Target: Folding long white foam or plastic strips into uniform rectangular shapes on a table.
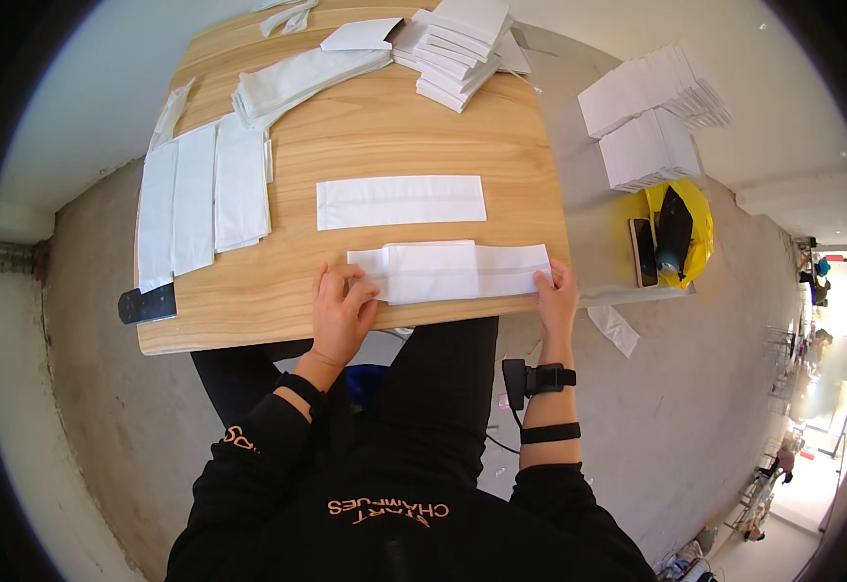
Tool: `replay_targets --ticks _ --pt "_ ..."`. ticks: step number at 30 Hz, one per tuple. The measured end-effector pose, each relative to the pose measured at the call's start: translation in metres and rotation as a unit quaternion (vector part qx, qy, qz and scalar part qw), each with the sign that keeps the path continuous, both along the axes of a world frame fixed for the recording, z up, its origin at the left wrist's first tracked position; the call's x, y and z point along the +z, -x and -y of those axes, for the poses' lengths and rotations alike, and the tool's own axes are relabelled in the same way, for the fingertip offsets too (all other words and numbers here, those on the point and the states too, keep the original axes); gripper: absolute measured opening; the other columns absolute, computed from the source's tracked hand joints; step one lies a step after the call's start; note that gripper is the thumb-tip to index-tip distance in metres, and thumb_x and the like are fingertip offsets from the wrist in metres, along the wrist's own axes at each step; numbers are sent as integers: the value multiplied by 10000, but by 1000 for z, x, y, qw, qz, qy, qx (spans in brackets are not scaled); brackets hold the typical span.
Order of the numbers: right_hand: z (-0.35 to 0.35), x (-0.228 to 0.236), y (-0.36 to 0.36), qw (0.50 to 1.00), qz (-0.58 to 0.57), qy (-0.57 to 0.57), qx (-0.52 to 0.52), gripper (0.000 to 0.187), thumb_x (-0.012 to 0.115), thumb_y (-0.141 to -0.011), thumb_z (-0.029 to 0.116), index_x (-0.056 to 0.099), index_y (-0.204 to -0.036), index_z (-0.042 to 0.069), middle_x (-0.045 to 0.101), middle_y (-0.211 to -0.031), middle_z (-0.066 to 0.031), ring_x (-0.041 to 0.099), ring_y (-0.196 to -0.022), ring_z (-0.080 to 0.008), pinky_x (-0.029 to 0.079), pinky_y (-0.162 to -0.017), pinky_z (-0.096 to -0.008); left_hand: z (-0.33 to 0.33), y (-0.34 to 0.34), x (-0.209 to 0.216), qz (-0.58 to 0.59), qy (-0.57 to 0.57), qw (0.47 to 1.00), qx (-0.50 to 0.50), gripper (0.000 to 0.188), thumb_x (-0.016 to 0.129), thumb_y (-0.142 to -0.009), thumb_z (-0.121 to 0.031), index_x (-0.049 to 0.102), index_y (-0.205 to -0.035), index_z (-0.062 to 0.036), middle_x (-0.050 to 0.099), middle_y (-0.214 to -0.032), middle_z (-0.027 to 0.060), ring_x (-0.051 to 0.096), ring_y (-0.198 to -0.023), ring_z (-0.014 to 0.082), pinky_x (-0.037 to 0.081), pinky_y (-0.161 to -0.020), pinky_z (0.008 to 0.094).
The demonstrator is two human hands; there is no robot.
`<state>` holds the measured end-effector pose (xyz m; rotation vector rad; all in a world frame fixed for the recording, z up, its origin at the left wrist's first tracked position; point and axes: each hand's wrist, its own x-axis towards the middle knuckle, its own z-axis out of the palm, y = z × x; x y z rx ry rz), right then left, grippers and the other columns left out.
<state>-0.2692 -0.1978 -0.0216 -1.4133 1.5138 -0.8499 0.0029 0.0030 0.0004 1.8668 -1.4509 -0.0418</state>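
The left hand's (339,312) and right hand's (557,288) fingers pinch the white strip's (433,273) opposite ends. This probably keeps it flat.

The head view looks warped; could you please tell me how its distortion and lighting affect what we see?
In the head view, fisheye distortion bows the wooden table, and the corners are black; there too, glare washes out the bright opening at far right, while the left hand, right hand and white paper strip look fairly sharp.

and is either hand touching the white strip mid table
No, the left hand and right hand are at opposite ends of the nearer white piece, apart from the mid-table strip.
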Motion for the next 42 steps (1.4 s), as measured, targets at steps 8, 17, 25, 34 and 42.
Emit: replay_targets --ticks 8,17,25,34,42 --pt "1 5 -2 997 -73 39 2 389 649 -787 130 577 -1150 10 644 -915 -137 607 -776 -209 486 -718 -326 0 0 1 -9 10 1000 -3 217 699 -679 -40 600 -862 -101 540 -1020 89 533 -996 294 346 -1036 515" --pt "-42 74 -65 944 -182 250 113 312 633 -797 50 582 -1104 37 559 -981 -126 578 -916 -273 469 -809 -372 2 0 5 -9 18 1000 -2 232 699 -675 -36 588 -867 -103 535 -994 82 538 -954 289 361 -1025 504" --pt "-67 65 -134 926 -27 125 356 185 625 -790 36 625 -966 95 549 -901 -94 626 -738 -229 496 -668 -341 3 0 3 -7 15 1000 3 236 703 -667 -35 589 -860 -106 538 -987 76 541 -942 280 359 -1028 508" --pt "-65 43 -141 908 -115 104 389 251 596 -749 55 601 -992 119 555 -924 -102 602 -806 -309 491 -673 -398 3 -2 1 -4 4 1000 9 196 695 -696 -39 578 -843 -93 546 -954 75 542 -945 282 356 -1022 490" --pt "-66 43 -139 904 -127 118 390 319 642 -737 94 606 -1051 136 538 -921 -103 585 -840 -302 484 -705 -393 -15 -16 14 -175 -4 980 99 122 655 -781 -33 580 -876 -44 569 -963 124 562 -901 321 461 -844 402"
